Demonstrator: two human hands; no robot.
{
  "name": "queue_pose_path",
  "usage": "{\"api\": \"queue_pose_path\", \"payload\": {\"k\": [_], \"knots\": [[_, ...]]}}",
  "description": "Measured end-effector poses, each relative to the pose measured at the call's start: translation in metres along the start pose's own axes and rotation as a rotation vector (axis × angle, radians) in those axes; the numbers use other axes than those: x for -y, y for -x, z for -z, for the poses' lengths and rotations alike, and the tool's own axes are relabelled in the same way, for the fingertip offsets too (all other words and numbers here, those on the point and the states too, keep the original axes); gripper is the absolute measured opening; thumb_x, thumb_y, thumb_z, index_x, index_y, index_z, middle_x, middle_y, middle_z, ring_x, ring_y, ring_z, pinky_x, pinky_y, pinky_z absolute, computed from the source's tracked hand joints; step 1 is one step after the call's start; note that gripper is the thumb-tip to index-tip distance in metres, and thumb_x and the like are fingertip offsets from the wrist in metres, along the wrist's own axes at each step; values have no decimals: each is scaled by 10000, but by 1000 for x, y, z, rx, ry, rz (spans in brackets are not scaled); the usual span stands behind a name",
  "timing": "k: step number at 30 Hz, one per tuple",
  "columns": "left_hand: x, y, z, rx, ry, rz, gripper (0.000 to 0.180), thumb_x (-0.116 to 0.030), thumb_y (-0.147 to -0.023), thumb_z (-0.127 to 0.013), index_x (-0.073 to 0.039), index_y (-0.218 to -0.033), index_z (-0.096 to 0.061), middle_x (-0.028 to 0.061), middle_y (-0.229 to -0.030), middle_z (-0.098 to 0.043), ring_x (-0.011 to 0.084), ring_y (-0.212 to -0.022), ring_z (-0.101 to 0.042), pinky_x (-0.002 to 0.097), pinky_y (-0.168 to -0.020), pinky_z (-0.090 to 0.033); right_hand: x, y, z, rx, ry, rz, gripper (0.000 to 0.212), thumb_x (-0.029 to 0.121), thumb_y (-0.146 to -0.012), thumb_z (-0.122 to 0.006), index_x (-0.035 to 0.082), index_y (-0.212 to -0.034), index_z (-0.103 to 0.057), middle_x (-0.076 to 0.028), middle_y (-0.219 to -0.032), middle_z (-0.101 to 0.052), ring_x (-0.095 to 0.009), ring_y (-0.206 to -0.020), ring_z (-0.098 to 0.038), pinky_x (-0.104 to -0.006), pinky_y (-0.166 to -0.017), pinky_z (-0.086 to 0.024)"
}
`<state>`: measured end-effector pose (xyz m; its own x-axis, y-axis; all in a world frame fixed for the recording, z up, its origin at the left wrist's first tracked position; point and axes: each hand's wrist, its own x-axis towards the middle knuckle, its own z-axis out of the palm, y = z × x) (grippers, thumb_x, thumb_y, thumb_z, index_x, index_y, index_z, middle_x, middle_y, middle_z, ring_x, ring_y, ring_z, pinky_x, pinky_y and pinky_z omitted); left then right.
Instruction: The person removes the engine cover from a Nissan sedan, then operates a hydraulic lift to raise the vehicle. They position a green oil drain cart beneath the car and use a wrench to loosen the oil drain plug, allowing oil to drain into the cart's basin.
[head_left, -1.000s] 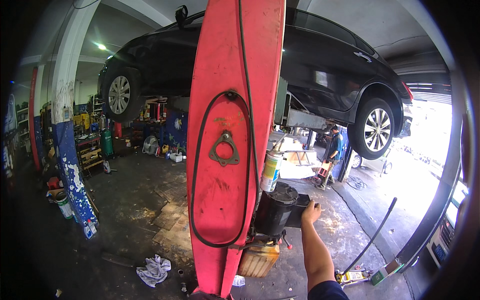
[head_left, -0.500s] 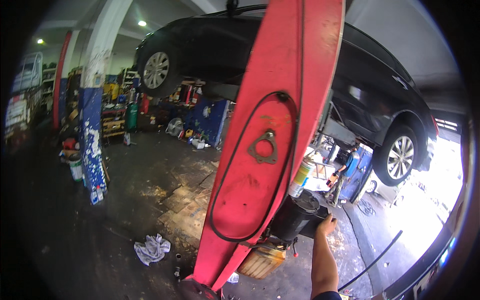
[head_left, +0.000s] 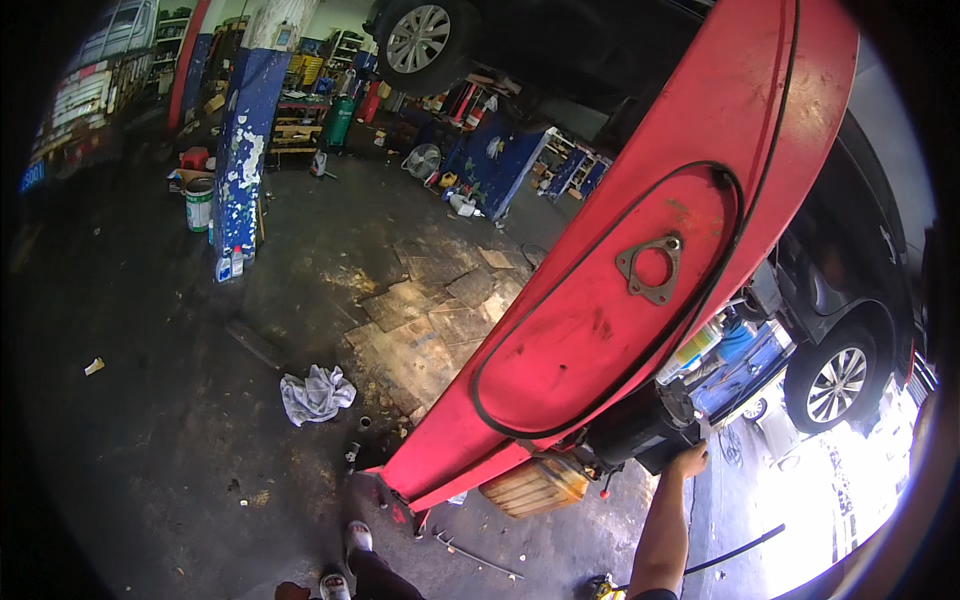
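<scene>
My right hand [head_left: 688, 461] reaches up from the lower edge, its fingers curled against the black box [head_left: 655, 455] on the side of a dark cylindrical motor [head_left: 635, 425]. The motor is mounted behind the red post of a car lift [head_left: 610, 330]. Beneath it hangs a stained, yellowish plastic tank [head_left: 535, 487], with a small red-knobbed lever [head_left: 605, 492] beside it. A spray can [head_left: 690, 352] stands above the motor, partly hidden by the post. At the bottom rim, a brownish rounded shape [head_left: 292, 592] may be my left hand; its fingers cannot be made out.
A dark car [head_left: 840, 260] is raised on the lift. A crumpled rag [head_left: 317, 394], flattened cardboard [head_left: 410, 335] and a thin rod [head_left: 478, 556] lie on the floor. A blue-and-white pillar [head_left: 243, 150] stands left. A black bar [head_left: 735, 550] juts out at lower right.
The view has tilted and swung down and left, so the post leans further right and my feet show. My right hand stays at the black box. The person beyond the post is no longer visible.
</scene>
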<state>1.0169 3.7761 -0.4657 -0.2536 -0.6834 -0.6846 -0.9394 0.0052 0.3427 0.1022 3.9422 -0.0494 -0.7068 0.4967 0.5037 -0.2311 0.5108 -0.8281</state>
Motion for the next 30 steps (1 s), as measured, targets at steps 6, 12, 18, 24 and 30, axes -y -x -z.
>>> {"api": "queue_pose_path", "payload": {"k": [6,12,18,24,30], "knots": [[-15,-27,31,4,-335,-315,355,-395,-913,-558,-104,-971,-753,211,-967,-733,410,-913,-709,559,-771,-545,-7,5,5,48,378,140,587,471,-973,-540,-76,-1116,-699,-336,-1105,-688,-501,-1016,-639,-568,-906,-463],[-53,-93,101,127,-353,-297,327,-383,-899,-561,-132,-975,-757,208,-980,-734,405,-908,-712,558,-772,-546,-10,14,4,-68,-77,-7,515,405,-945,-583,-85,-1081,-661,-328,-1017,-654,-456,-929,-592,-539,-894,-432],[-65,-159,141,66,-460,-349,304,-371,-885,-564,-160,-979,-762,206,-993,-736,399,-902,-715,556,-772,-546,-40,7,2,-95,346,307,184,101,-1011,-540,8,-1091,-677,-259,-1089,-674,-414,-951,-641,-484,-830,-509],[-107,-232,191,94,-341,-158,417,-455,-865,-592,-103,-979,-784,210,-1057,-745,398,-1000,-713,507,-877,-552,-68,-12,13,-67,243,252,353,189,-1027,-489,-64,-1166,-693,-200,-1040,-700,-288,-933,-635,-406,-857,-500],[-118,-273,276,26,-478,-270,379,-396,-940,-531,-98,-979,-763,221,-1048,-739,420,-1007,-709,528,-889,-554,-60,-8,21,-87,154,143,523,292,-1051,-402,-53,-1394,-594,-250,-1398,-611,-363,-1284,-581,-422,-1124,-413]]}}
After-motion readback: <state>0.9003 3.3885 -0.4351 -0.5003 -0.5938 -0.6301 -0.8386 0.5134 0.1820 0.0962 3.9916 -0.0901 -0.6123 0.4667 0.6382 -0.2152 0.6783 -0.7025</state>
